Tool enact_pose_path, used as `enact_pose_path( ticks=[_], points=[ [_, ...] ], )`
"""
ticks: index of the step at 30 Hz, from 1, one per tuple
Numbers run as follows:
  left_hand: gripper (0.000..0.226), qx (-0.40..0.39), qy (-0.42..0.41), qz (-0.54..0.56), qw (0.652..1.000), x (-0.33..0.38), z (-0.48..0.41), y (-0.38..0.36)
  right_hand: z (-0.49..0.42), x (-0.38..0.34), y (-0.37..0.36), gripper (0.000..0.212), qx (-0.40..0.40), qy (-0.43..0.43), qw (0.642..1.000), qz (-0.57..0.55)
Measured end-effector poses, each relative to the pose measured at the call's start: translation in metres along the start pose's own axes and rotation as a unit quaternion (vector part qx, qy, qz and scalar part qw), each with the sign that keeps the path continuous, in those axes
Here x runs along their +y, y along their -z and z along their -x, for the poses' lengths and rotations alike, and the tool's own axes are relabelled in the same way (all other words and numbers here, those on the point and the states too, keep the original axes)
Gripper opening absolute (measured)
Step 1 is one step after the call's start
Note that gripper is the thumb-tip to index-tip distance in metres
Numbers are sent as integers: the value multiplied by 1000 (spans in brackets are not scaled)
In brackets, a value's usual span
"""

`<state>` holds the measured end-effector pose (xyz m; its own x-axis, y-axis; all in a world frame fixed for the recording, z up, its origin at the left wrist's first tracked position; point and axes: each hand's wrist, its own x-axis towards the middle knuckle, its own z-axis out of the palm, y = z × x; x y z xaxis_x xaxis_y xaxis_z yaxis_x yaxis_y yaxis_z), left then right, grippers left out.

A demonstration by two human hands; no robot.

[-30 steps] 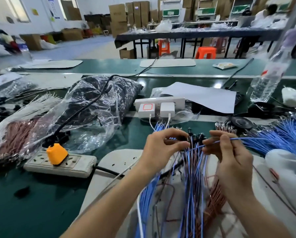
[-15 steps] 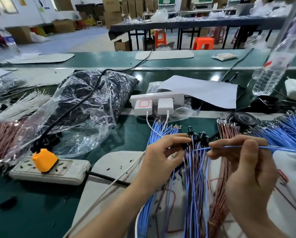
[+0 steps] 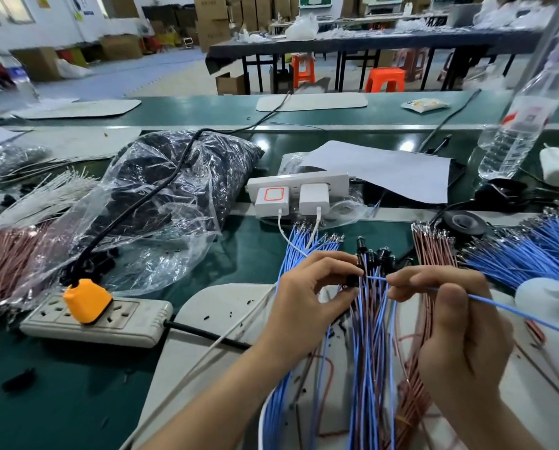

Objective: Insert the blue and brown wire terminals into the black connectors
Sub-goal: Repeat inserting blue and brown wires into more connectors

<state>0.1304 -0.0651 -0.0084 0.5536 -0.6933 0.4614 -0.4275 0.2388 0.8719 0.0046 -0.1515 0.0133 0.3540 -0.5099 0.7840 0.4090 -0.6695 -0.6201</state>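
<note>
My left hand (image 3: 307,293) pinches a small black connector (image 3: 352,280) between thumb and fingertips. My right hand (image 3: 450,319) pinches a single blue wire (image 3: 512,311) near its tip, and the tip points left at the connector. Whether the terminal is inside the connector is hidden by my fingers. Below and between my hands lies a bundle of finished blue and brown wires (image 3: 369,358) with black connectors (image 3: 374,254) on their far ends. Loose blue wires (image 3: 301,251) lie behind my left hand, loose brown wires (image 3: 434,245) behind my right, and more blue wires (image 3: 531,251) fan out at the right.
A white power strip with an orange plug (image 3: 86,302) lies at the left. A second strip with two chargers (image 3: 299,190) stands behind the wires. A plastic bag of black parts (image 3: 174,190), a sheet of paper (image 3: 385,170), a roll of black tape (image 3: 463,222) and a water bottle (image 3: 515,134) lie further back.
The view has tilted down. My right hand has brought the blue wire's tip left to the connector in my left hand.
</note>
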Motion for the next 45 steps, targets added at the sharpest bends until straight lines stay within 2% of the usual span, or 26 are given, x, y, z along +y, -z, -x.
enact_pose_path(
  ticks=[5,7,9,11,13,17,21,25,28,36,41,45],
  points=[
    [26,-1,-6,-13,1000,2,1,1,-3,-2,0,22,26,-71,997,18],
    [24,8,-9,8,1000,3,1,1,-5,3,0,13,-1,-150,988,40],
    [22,19,-2,35,999,3,2,0,-6,10,-1,18,-53,-234,970,45],
    [20,22,5,47,999,3,2,0,-5,12,-2,19,-84,-298,951,3],
    [20,19,6,57,998,3,2,1,-6,12,-2,16,-78,-333,938,-53],
    [25,7,14,66,998,5,0,2,-8,12,-2,5,-69,-357,928,-81],
    [28,-7,43,104,994,6,1,2,-8,13,0,13,-81,-389,912,-107],
    [28,-18,58,112,992,7,-1,2,-11,11,4,10,-108,-356,926,-64],
    [27,-40,77,121,989,8,-2,4,-14,11,9,20,-136,-329,934,-30],
    [28,-120,131,161,971,14,-1,9,-19,14,13,25,-191,-346,918,-36],
    [24,-162,163,213,950,14,-1,13,-18,15,13,29,-205,-364,903,-106],
    [18,-196,189,281,920,15,-1,15,-17,14,11,8,-229,-380,876,-188]
  ],
)
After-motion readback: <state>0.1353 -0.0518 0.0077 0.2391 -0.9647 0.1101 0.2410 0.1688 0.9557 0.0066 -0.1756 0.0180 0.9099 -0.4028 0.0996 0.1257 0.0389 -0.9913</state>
